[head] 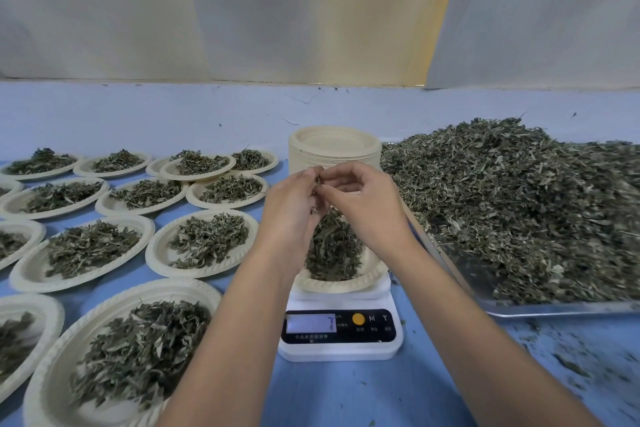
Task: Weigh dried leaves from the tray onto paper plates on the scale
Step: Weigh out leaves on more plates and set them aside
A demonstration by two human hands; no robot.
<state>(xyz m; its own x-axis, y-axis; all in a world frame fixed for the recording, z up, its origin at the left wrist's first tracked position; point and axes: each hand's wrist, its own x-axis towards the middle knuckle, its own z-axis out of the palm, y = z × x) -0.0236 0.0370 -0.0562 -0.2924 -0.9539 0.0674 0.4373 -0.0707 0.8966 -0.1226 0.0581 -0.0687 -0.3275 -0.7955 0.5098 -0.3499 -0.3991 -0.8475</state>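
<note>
A white digital scale (341, 333) stands in the middle of the blue table with a paper plate (349, 282) on it, holding a mound of dried leaves (332, 250). Both my hands meet just above that plate. My left hand (294, 208) and my right hand (363, 198) have their fingertips together and pinch a few bits of dried leaf between them. To the right, a metal tray (554, 308) carries a big heap of dried leaves (519, 204).
A stack of empty paper plates (334, 149) stands behind the scale. Several filled plates (201, 243) cover the table's left side. Leaf crumbs lie scattered on the table at the front right (571, 364). A pale curtain hangs behind.
</note>
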